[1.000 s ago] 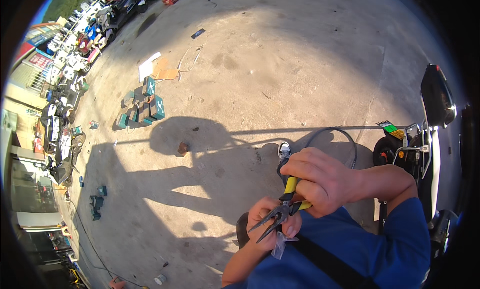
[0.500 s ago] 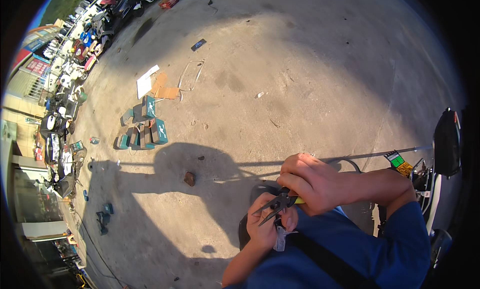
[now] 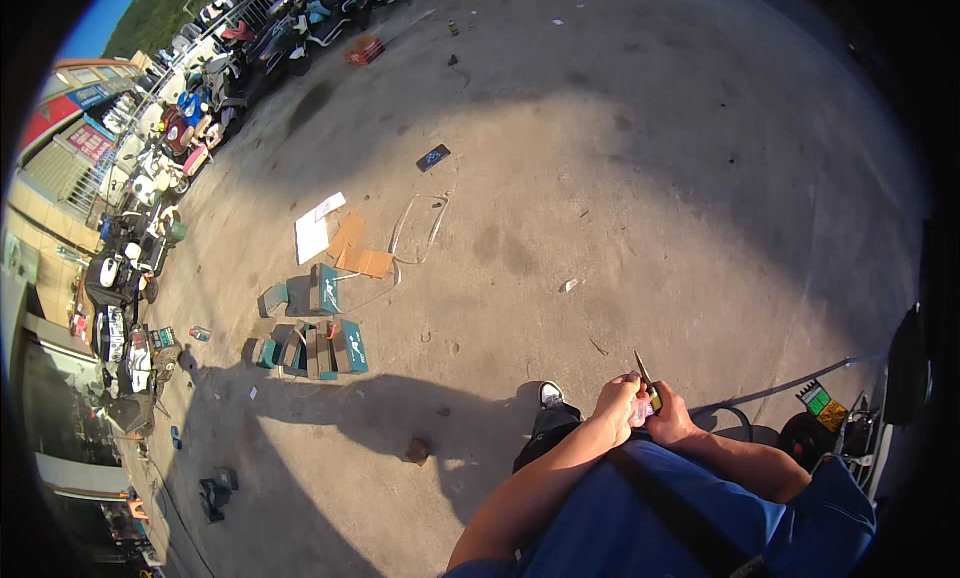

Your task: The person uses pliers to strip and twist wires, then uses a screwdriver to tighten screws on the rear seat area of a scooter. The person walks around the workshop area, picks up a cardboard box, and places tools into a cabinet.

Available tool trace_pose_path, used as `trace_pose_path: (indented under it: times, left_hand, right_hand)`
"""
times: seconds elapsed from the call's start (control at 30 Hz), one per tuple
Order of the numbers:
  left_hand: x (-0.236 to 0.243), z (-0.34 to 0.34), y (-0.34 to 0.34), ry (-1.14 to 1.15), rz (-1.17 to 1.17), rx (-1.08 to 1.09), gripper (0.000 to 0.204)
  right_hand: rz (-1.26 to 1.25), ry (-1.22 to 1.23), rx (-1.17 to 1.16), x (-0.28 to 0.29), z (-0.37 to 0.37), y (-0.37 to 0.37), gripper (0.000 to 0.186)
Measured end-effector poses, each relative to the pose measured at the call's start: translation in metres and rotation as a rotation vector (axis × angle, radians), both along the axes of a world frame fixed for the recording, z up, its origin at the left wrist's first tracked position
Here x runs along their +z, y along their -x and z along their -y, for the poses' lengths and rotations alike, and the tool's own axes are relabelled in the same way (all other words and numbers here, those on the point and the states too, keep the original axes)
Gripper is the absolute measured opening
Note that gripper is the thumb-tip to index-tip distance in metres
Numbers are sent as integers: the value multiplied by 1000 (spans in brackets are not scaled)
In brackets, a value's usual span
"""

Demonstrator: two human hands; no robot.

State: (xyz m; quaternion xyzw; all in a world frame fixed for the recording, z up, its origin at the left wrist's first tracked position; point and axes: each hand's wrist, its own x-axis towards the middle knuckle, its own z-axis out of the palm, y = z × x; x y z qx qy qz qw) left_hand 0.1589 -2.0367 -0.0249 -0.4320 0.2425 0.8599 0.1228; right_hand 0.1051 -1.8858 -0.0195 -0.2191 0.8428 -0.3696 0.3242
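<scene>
Right hand: is gripping long-nosed pliers of dark metal with yellow handles, tips pointing away from the body, seemingly keeping the nose clear of the fingers; the pliers' opening is showing too small to tell. 
Left hand: is apparently pinching a small, crumpled, clear plastic bag beside the pliers; both hands are meeting before the waist, perhaps for steadiness. 
Beyond: teal-and-dark rectangular boxes are clustering on grey concrete ground, probably grouped for convenience; flat brown cardboard pieces are lying just past them.
</scene>
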Motion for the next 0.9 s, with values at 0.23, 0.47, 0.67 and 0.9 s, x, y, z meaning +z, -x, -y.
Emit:
trace_pose_path:
  times: [0.23,0.47,0.67,0.9]
  left_hand:
    - [8,66,59,23,188,-119,25]
    - [34,166,141,123,-87,-279,27]
    - [86,231,236,247,-459,-12,27]
    - [144,298,333,574,-643,25,27]
  right_hand:
    - [144,-52,-123,1,63,38,55]
    - [-5,142,-241,34,140,127,49]
    - [-363,444,157,100,217,271,29]
    - [-492,494,352,170,288,401,31]
